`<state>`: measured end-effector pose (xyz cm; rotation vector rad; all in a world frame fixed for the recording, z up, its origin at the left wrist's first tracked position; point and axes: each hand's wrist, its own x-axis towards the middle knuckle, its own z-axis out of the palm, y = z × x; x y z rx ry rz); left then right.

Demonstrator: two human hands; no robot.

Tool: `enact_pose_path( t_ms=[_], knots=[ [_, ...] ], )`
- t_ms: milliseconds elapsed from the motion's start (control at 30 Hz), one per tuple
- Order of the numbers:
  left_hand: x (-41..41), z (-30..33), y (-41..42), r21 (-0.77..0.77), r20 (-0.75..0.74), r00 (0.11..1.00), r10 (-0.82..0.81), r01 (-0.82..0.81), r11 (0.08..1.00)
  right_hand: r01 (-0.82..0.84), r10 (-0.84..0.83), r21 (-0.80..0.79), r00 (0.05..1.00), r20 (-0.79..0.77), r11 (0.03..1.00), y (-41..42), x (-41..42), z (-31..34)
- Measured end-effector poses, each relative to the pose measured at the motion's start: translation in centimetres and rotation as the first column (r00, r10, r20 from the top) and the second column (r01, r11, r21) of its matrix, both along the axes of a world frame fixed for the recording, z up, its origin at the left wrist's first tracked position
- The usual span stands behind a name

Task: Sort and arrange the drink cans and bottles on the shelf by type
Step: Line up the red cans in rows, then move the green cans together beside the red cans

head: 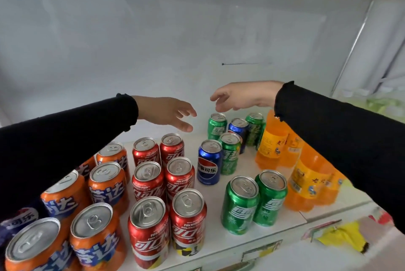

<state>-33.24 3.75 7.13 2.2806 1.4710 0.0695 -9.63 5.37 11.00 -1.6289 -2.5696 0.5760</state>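
**Shelf sort part-complete; both hands empty over rear cluster**

Evidently, sorting was well advanced on the white shelf [221,240]. The orange cans [105,185] stood grouped at the left and the red cola cans [166,183] in two files just beside them, a placement consistent with grouping by type. Two green cans [254,202] stood paired at the front right, with orange bottles [306,181] clustered at the far right.

The unsorted remainder lay toward the back: a blue cola can [209,162] touching a green can [230,153], and behind them a second blue can [238,130] wedged between further green cans [217,126].

The left hand [168,113] hung above the shelf with fingers loosely spread, holding nothing. The right hand [238,95] hovered just above the rear cluster, fingers relaxed and slightly curled, likewise empty. In my judgement, both were positioned to separate blue from green.
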Motion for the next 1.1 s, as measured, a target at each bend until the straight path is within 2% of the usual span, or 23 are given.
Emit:
enact_pose_path(
  t_ms=[133, 267, 467, 600, 800, 967, 1033, 1100],
  knots=[
    [3.2, -0.6, 2.8, 0.006, -0.025, 1.000, -0.011, 0.011, 1.000, -0.010, 0.015, -0.025, 0.982, 0.191, 1.000, -1.2, 1.6, -1.5],
    [6.5, -1.8, 5.2, 0.038, -0.058, 0.998, -0.005, 0.007, 0.999, -0.032, 0.057, -0.095, 0.959, 0.278, 0.995, -2.2, 2.4, -3.8],
    [10.5, -4.4, 8.8, 0.095, -0.180, 0.984, 0.015, 0.002, 0.996, -0.068, 0.079, -0.048, 0.951, 0.298, 0.997, -1.6, 2.9, -6.1],
    [11.4, -5.6, 10.5, 0.130, -0.187, 0.982, 0.023, 0.001, 0.991, -0.076, 0.088, -0.057, 0.957, 0.276, 0.996, -0.8, 2.5, -7.3],
    [9.4, -3.3, 8.4, 0.193, -0.065, 0.998, -0.016, 0.028, 0.981, -0.079, 0.072, 0.018, 0.965, 0.254, 0.997, -0.6, 3.5, -7.2],
    [6.3, 3.4, 2.1, 0.302, 0.154, 0.988, 0.003, -0.050, 0.952, -0.008, -0.027, 0.126, 0.961, 0.277, 0.992, -0.7, 4.6, -3.8],
    [5.5, 5.4, -0.8, 0.289, 0.228, 0.974, 0.000, -0.067, 0.955, 0.033, -0.069, 0.144, 0.965, 0.252, 0.989, -1.0, 4.9, -2.4],
    [4.9, 6.5, -3.3, 0.210, 0.291, 0.957, -0.014, -0.049, 0.976, 0.073, -0.105, 0.148, 0.969, 0.224, 0.986, -1.4, 5.1, -1.5]
  ],
)
